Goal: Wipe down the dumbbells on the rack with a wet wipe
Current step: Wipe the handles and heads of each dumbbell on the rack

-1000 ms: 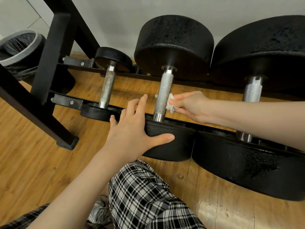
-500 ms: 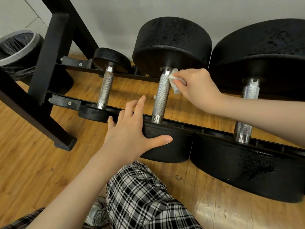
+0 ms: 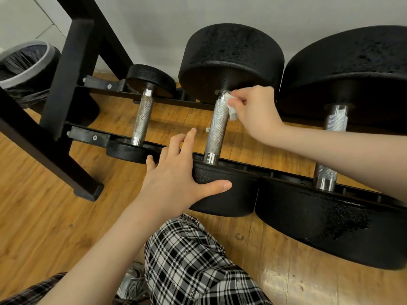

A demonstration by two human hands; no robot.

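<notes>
Wiping the handle of the middle dumbbell [image 3: 217, 126], which lies across the 2 rails of a low black rack [image 3: 66, 89] between a smaller dumbbell [image 3: 142, 119] and a larger dumbbell [image 3: 332, 139]. The right hand [image 3: 253, 108] pinches a small crumpled wet wipe [image 3: 231, 106] between curled fingers and presses it against the far end of the knurled steel handle, just below the far head. The left hand [image 3: 176, 179] lies flat with straight fingers over the rim of the near head, thumb spread along its front face — holding nothing, only bracing.

Handling, as judged: the dumbbell looks heavy and rigid, and its round heads could roll on the rails, so a steadying palm on the near head is sensible; lifting is unnecessary. The knurling should grip and drag at the wipe — a soft, light, damp scrap that may tear or bunch; it is best pinched firmly and wrapped partly round the handle. The heads' rough black coating would likely snag it too.
</notes>
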